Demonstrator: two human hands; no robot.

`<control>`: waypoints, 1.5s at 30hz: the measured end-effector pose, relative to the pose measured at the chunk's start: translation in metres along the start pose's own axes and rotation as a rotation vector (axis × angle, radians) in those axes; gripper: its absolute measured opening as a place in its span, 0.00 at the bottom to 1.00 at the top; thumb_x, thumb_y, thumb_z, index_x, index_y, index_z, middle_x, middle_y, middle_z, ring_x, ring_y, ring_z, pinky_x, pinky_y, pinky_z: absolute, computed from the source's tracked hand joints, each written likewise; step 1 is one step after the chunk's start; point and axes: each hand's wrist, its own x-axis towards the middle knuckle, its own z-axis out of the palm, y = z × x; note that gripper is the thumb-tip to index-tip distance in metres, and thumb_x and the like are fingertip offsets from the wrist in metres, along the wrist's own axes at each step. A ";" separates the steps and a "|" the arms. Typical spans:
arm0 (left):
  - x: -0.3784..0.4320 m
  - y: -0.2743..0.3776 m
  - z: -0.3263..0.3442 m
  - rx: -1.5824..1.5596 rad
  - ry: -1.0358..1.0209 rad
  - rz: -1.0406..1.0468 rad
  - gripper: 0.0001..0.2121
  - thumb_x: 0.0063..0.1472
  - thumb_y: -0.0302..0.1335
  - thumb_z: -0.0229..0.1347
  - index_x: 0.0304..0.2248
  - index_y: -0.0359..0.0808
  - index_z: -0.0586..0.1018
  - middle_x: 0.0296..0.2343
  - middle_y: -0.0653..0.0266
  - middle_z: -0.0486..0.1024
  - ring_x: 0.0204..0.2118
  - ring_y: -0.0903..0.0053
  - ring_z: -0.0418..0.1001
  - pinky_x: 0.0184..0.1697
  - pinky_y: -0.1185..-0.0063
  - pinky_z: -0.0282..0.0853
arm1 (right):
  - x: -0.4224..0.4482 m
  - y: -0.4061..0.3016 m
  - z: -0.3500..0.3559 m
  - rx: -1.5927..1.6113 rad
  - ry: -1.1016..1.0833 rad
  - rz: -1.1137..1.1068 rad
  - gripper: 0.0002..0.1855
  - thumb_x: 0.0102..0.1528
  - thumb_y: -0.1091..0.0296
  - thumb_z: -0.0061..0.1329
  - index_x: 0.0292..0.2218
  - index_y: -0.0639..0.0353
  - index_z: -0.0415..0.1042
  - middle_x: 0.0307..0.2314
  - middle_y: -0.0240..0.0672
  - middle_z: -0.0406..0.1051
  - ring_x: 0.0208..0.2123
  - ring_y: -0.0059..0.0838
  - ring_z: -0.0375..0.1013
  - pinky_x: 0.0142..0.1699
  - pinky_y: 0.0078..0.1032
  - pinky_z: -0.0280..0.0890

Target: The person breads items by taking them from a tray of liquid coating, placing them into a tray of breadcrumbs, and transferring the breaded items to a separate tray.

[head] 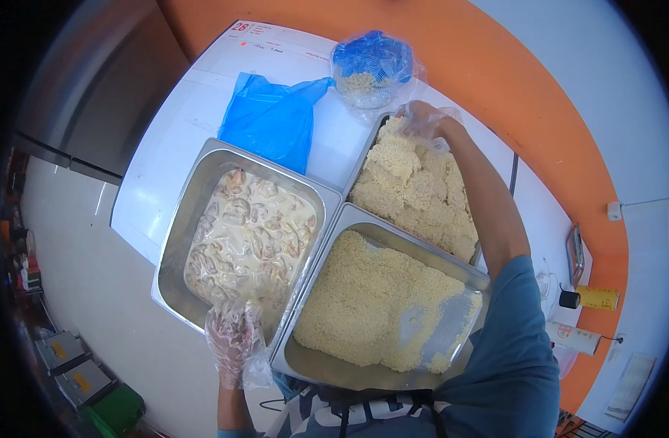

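My left hand [236, 336], in a clear plastic glove smeared with batter, hangs over the near rim of a deep steel pan [173, 274]. That pan holds raw chicken pieces [263, 241] in pale, milky batter. At the far end of the back right pan [365, 156], my gloved right hand [424, 121] is at the crumb-coated pieces [411, 180] heaped there. Its fingers are partly hidden by the loose glove, so a grip cannot be made out. Closest to my body is a third steel pan [318, 367] of dry pale breadcrumbs [361, 295], its bottom showing at the right.
A blue plastic bag [268, 120] lies behind the batter pan. Beyond the coated pieces stands a wire basket [370, 90] with crumbs, lined with clear and blue plastic. The white table [142, 186] has printed writing. A yellow canister [600, 298] is at far right.
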 end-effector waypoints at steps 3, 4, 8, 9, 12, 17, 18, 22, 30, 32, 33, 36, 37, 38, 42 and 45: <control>0.002 0.000 0.003 0.032 0.040 0.059 0.14 0.44 0.25 0.57 0.35 0.38 0.74 0.32 0.59 0.71 0.35 0.59 0.67 0.37 0.65 0.63 | 0.005 0.016 0.024 -0.070 0.122 -0.042 0.23 0.40 0.71 0.52 0.42 0.61 0.69 0.31 0.46 0.71 0.36 0.36 0.70 0.42 0.29 0.63; 0.003 -0.001 0.003 0.025 0.017 0.034 0.14 0.44 0.25 0.57 0.35 0.38 0.74 0.32 0.59 0.71 0.34 0.59 0.67 0.37 0.65 0.63 | 0.005 0.019 0.024 -0.070 0.120 -0.037 0.23 0.40 0.71 0.52 0.42 0.61 0.69 0.31 0.46 0.71 0.36 0.36 0.70 0.42 0.29 0.63; 0.003 0.000 0.001 0.044 -0.001 0.000 0.14 0.44 0.25 0.58 0.34 0.38 0.74 0.31 0.59 0.71 0.34 0.60 0.67 0.36 0.65 0.63 | -0.007 -0.006 0.031 -0.435 0.051 0.003 0.22 0.45 0.69 0.48 0.44 0.60 0.64 0.34 0.45 0.68 0.39 0.37 0.67 0.46 0.28 0.63; 0.003 0.000 0.000 0.047 -0.004 -0.006 0.14 0.44 0.25 0.58 0.34 0.38 0.74 0.31 0.59 0.71 0.34 0.60 0.67 0.36 0.65 0.63 | -0.013 -0.022 0.040 -0.533 0.058 -0.050 0.22 0.46 0.68 0.47 0.44 0.60 0.63 0.35 0.44 0.67 0.39 0.37 0.67 0.47 0.27 0.62; 0.002 -0.001 -0.002 0.021 -0.030 -0.019 0.14 0.44 0.25 0.58 0.34 0.37 0.74 0.31 0.59 0.71 0.34 0.60 0.67 0.36 0.65 0.64 | -0.026 -0.059 0.069 -0.443 0.283 0.002 0.21 0.53 0.60 0.37 0.46 0.62 0.59 0.39 0.42 0.64 0.44 0.36 0.63 0.50 0.23 0.59; -0.006 -0.010 0.013 0.006 0.046 -0.009 0.13 0.45 0.25 0.58 0.33 0.36 0.74 0.32 0.58 0.71 0.31 0.61 0.69 0.34 0.67 0.66 | 0.006 0.031 0.123 -0.288 0.395 -0.104 0.24 0.55 0.54 0.30 0.42 0.65 0.64 0.43 0.46 0.62 0.47 0.41 0.60 0.53 0.30 0.55; -0.007 -0.010 0.012 0.010 0.040 -0.045 0.12 0.45 0.25 0.59 0.32 0.36 0.74 0.32 0.58 0.72 0.30 0.62 0.70 0.33 0.68 0.66 | 0.011 0.025 0.129 -0.203 0.310 -0.139 0.23 0.55 0.55 0.30 0.43 0.65 0.64 0.43 0.46 0.62 0.47 0.42 0.59 0.53 0.30 0.54; -0.008 -0.004 0.004 -0.014 0.090 -0.080 0.10 0.44 0.26 0.60 0.29 0.38 0.77 0.28 0.59 0.74 0.30 0.63 0.71 0.32 0.68 0.67 | -0.006 -0.023 0.112 -0.600 0.314 -0.095 0.23 0.55 0.58 0.30 0.46 0.65 0.61 0.46 0.48 0.60 0.49 0.43 0.57 0.54 0.29 0.52; -0.012 -0.023 0.013 0.033 0.126 0.082 0.12 0.49 0.33 0.55 0.34 0.40 0.78 0.28 0.62 0.75 0.30 0.63 0.71 0.39 0.69 0.65 | -0.051 -0.077 0.069 -0.322 0.239 0.178 0.31 0.58 0.52 0.29 0.57 0.61 0.46 0.57 0.44 0.46 0.58 0.40 0.46 0.61 0.28 0.41; -0.007 -0.028 0.009 0.105 0.107 0.222 0.12 0.50 0.34 0.54 0.35 0.39 0.78 0.28 0.63 0.75 0.31 0.63 0.72 0.41 0.69 0.65 | -0.081 -0.082 0.062 -0.121 0.338 0.189 0.32 0.58 0.51 0.31 0.58 0.62 0.45 0.58 0.43 0.43 0.59 0.39 0.45 0.62 0.27 0.40; -0.003 -0.031 0.010 0.063 0.092 0.180 0.13 0.50 0.35 0.54 0.35 0.39 0.78 0.28 0.63 0.75 0.31 0.63 0.72 0.41 0.70 0.65 | -0.101 -0.083 0.058 -0.223 0.464 0.124 0.33 0.57 0.50 0.32 0.57 0.63 0.45 0.57 0.43 0.46 0.58 0.39 0.47 0.61 0.28 0.42; 0.009 -0.049 -0.001 -0.037 -0.026 -0.020 0.14 0.50 0.36 0.54 0.35 0.39 0.77 0.29 0.62 0.75 0.33 0.63 0.72 0.40 0.69 0.66 | -0.180 -0.142 0.042 -0.081 0.570 0.093 0.36 0.55 0.52 0.36 0.57 0.64 0.43 0.57 0.44 0.46 0.59 0.38 0.47 0.61 0.30 0.41; 0.014 -0.055 -0.007 -0.097 -0.118 -0.169 0.14 0.50 0.37 0.54 0.34 0.38 0.77 0.30 0.60 0.75 0.34 0.63 0.71 0.40 0.69 0.67 | -0.205 -0.152 0.042 -0.085 0.616 0.104 0.38 0.54 0.53 0.39 0.58 0.64 0.42 0.57 0.45 0.45 0.59 0.38 0.46 0.61 0.31 0.41; 0.021 -0.059 -0.008 -0.096 -0.126 -0.156 0.14 0.50 0.37 0.54 0.34 0.38 0.77 0.30 0.60 0.75 0.34 0.63 0.71 0.40 0.69 0.67 | -0.232 -0.159 0.045 -0.093 0.666 0.127 0.41 0.52 0.54 0.43 0.58 0.64 0.40 0.57 0.47 0.45 0.59 0.38 0.45 0.61 0.32 0.41; 0.031 -0.082 0.029 -0.017 -0.025 0.153 0.14 0.48 0.36 0.54 0.31 0.35 0.77 0.30 0.56 0.73 0.33 0.62 0.71 0.38 0.69 0.67 | -0.330 -0.179 0.089 0.681 0.745 0.053 0.60 0.42 0.43 0.54 0.59 0.61 0.26 0.56 0.49 0.45 0.58 0.43 0.47 0.59 0.33 0.44; 0.046 -0.079 0.044 0.002 -0.089 0.409 0.15 0.47 0.37 0.55 0.31 0.34 0.76 0.29 0.55 0.73 0.33 0.61 0.71 0.38 0.69 0.67 | -0.379 -0.168 0.136 0.600 0.634 0.217 0.52 0.49 0.44 0.47 0.60 0.58 0.28 0.56 0.46 0.47 0.57 0.42 0.51 0.57 0.33 0.49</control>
